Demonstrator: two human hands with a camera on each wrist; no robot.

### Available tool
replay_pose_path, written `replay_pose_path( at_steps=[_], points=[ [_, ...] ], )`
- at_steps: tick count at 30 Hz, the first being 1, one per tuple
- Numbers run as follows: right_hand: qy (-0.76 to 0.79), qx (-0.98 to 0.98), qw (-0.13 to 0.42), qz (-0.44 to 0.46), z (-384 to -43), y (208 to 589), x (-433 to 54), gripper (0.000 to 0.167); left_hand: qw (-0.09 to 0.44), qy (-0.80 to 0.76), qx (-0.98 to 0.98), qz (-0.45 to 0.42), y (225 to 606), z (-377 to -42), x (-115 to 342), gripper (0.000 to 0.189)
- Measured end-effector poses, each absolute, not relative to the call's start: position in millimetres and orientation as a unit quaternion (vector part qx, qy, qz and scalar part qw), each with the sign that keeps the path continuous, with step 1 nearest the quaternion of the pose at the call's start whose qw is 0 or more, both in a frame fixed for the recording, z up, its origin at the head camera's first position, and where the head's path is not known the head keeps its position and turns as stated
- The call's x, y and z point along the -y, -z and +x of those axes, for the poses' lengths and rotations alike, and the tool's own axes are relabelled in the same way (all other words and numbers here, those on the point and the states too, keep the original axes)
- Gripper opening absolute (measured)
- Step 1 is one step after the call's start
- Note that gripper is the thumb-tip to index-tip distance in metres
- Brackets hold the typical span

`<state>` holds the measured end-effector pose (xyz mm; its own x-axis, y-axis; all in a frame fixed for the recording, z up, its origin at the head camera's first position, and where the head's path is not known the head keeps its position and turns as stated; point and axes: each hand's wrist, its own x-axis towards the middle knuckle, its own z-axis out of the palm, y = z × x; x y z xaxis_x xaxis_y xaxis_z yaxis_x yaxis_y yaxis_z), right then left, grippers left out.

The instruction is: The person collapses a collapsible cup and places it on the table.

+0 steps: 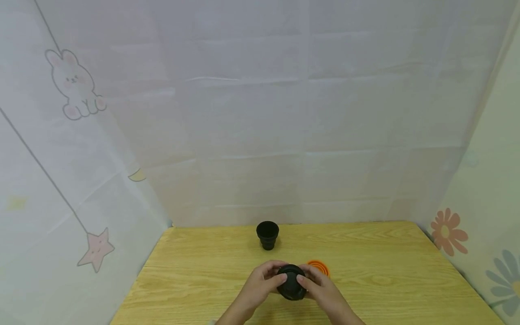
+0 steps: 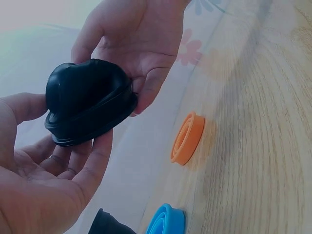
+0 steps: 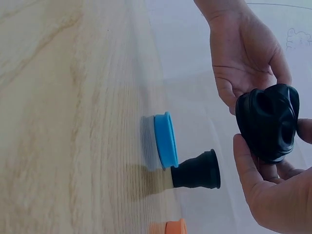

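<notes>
Both hands hold a black collapsible silicone cup (image 1: 291, 285) above the table's near middle. Its soft wall is dented and creased in the left wrist view. The left hand (image 1: 258, 284) grips one side, thumb on the dented face and fingers around the rim. On the opposite side the right hand (image 1: 326, 294) pinches it likewise, with its thumb (image 3: 305, 130) pressing the wall. An orange collapsed cup (image 2: 188, 139) lies flat just beyond the right hand. The blue collapsed cup (image 3: 165, 140) also lies on the table, hidden in the head view.
Another black cup (image 1: 267, 239), opened to full height, stands upright near the table's back edge. The wood-grain table (image 1: 386, 271) meets a pale printed cloth (image 1: 243, 113) at the back and sides.
</notes>
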<state>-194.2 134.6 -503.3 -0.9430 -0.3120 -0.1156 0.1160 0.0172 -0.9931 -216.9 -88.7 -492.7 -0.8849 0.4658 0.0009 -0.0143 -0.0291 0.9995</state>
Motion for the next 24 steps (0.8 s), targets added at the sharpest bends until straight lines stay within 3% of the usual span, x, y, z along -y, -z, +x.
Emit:
replay_pose_path(
  at_steps=[14, 24],
  points=[
    [0.735, -0.655, 0.136, -0.111, -191.8, 505.1, -135.5, 0.067, 0.147, -0.768, -0.605, 0.152, 494.5, -214.0, 87.1, 0.05],
    [0.723, -0.676, 0.112, -0.083, -190.6, 496.2, -135.6, 0.065, 0.203, -0.729, -0.619, 0.211, 495.1, -214.3, 92.8, 0.057]
  ],
)
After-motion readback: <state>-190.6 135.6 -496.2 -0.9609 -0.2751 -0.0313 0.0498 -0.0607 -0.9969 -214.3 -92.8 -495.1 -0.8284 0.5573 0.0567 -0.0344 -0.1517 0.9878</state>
